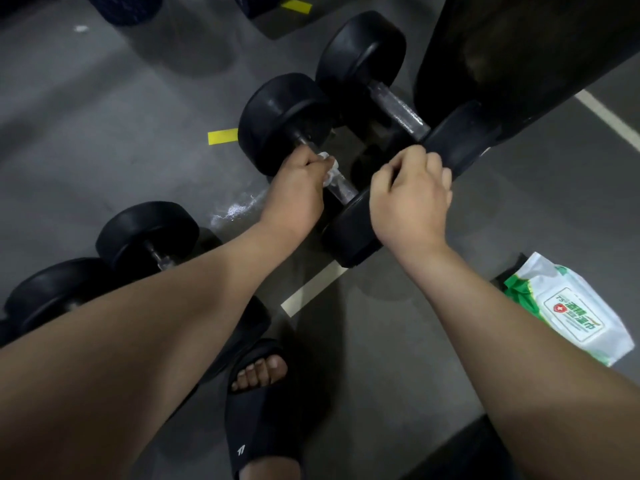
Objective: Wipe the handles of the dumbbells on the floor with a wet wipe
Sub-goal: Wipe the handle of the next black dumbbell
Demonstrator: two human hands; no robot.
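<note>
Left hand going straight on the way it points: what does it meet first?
The left hand grips the wet wipe on the middle dumbbell's handle; beyond, probably the far dumbbell's handle, though depth is unclear.

**What the view keeps back**

The left hand (298,183) covers part of the middle dumbbell's (284,119) handle, and of the wet wipe (329,168) under its fingers only a white corner shows. The right hand (412,199) hides the top of that dumbbell's near head; what its curled fingers close on cannot be told. Down-left of the dumbbell, the left forearm (156,327) crosses two more dumbbells (145,233), hiding most of their handles; the nearer one runs off the picture's edge. Beyond the dumbbell, a large dark shape (519,46) is cut by the top edge and too dim to name. Right of the dumbbell, the wipe pack's (575,313) print is too small to read.
</note>
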